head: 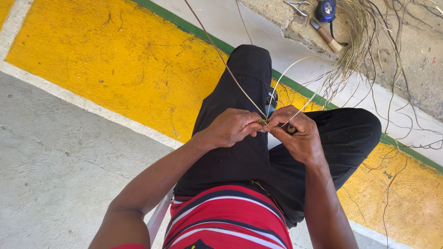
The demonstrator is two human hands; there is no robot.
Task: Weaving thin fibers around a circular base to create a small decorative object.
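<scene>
Your left hand (230,127) and right hand (295,133) pinch with closed fingers a small woven knot (262,122) of thin, light, springy fibre strands (226,64); hold close to the knot.

Item: woven knot (262,122), pinched between my left grip (230,127) and my right grip (295,133), above my lap. One strand (221,57) runs from it up and away to the left. Ahead on the floor, right: fibre bundle (357,41); left of it, knife (326,36), tape measure (326,10), pliers (296,6).
</scene>
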